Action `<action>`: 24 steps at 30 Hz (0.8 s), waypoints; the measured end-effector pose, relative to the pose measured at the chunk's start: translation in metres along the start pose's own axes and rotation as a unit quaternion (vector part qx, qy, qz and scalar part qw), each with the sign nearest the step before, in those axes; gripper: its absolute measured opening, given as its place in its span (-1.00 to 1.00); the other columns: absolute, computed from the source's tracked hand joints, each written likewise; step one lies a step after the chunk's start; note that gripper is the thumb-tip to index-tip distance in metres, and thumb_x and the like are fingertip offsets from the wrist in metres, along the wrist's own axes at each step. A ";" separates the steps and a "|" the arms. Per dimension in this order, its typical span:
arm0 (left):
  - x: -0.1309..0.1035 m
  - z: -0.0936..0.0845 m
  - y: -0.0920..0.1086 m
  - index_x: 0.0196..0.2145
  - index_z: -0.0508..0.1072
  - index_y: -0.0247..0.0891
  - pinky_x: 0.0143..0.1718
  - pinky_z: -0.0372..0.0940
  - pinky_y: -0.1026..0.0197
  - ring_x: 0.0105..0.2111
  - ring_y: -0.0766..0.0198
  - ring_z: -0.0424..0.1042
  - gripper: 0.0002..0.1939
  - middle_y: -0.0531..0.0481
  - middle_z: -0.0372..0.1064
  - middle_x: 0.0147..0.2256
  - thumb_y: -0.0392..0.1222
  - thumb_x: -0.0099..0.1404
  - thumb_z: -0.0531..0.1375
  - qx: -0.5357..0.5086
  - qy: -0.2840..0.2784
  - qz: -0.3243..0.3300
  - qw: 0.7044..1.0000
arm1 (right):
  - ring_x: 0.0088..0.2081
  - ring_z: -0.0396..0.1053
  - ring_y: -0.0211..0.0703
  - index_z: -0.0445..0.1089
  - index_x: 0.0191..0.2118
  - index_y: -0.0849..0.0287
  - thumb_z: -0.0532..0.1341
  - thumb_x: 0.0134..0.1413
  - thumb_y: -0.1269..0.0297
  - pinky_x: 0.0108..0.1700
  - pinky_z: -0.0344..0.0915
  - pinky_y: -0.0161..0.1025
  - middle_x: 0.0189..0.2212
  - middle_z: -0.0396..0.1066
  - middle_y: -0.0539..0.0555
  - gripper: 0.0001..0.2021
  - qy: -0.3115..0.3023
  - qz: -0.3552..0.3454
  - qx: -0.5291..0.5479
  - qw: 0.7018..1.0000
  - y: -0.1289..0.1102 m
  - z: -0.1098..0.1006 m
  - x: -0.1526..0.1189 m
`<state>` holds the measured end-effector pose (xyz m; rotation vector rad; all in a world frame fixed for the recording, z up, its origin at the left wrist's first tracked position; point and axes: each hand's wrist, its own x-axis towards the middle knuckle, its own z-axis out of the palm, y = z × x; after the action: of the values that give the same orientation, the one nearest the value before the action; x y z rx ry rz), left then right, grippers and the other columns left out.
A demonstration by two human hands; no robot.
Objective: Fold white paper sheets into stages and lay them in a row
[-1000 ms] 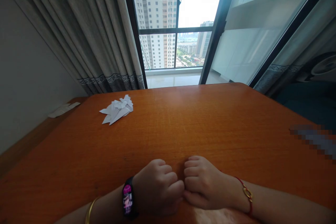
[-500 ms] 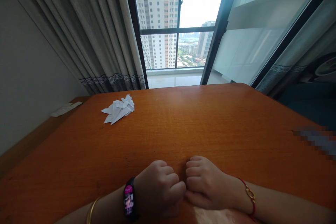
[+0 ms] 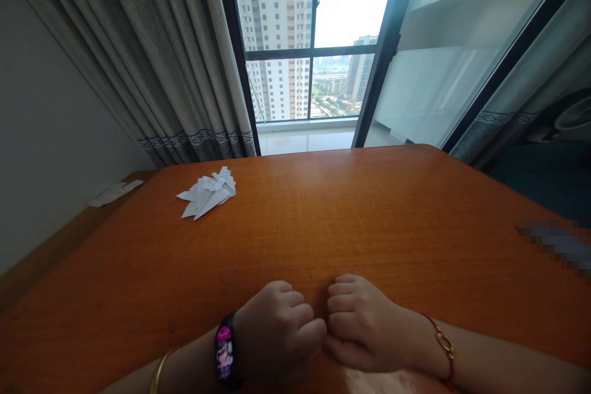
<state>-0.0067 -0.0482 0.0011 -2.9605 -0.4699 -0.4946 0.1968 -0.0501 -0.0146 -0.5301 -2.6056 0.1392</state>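
Both hands rest as fists on the near part of the orange-brown wooden table (image 3: pixel 295 221). My left hand (image 3: pixel 281 332) is closed, with its knuckles up and its thumb side close against the other hand. A black smart band with a lit screen and a gold bangle circle that arm. Beside it lies my right hand (image 3: pixel 360 323), its fingers curled in, a red cord bracelet with a gold charm on the wrist. No object shows in either fist; the palms are hidden. A pale patch (image 3: pixel 381 381) shows below the right hand; I cannot tell whether it is a reflection.
Folded white paper pieces (image 3: pixel 207 194) lie in a pile at the table's far left. A pale strip (image 3: pixel 115 192) lies on a ledge by the left wall. A pixelated item (image 3: pixel 561 246) sits at the right edge. Grey curtains (image 3: pixel 184 61) and a glass door stand beyond.
Both fists keep their pose and place. The view has shifted very slightly; nothing was taken or let go.
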 end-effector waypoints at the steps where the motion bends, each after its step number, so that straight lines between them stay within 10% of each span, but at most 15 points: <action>1: 0.000 0.000 0.000 -0.50 0.16 -0.20 -0.60 -0.05 0.13 -0.62 0.31 0.19 -0.85 0.12 0.22 -0.61 -0.21 0.20 0.07 0.003 0.001 -0.002 1.000 | -0.53 0.10 -0.26 0.19 -0.61 0.17 0.03 0.17 0.28 -0.41 -0.01 -0.21 -0.67 0.22 -0.02 -0.67 -0.001 0.004 0.000 1.000 0.000 0.000 0.000; 24: -0.002 0.005 -0.004 -0.51 0.14 -0.20 -0.56 -0.07 0.14 -0.60 0.31 0.16 -0.84 0.16 0.23 -0.59 -0.25 0.14 0.11 0.000 -0.003 -0.013 1.000 | -0.53 0.11 -0.26 0.21 -0.60 0.17 0.04 0.21 0.25 -0.40 0.00 -0.22 -0.67 0.24 -0.03 -0.65 0.000 0.017 -0.006 1.000 0.001 0.001 -0.001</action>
<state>-0.0081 -0.0440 -0.0043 -2.9605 -0.5090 -0.4887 0.1974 -0.0501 -0.0165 -0.5782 -2.5996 0.1343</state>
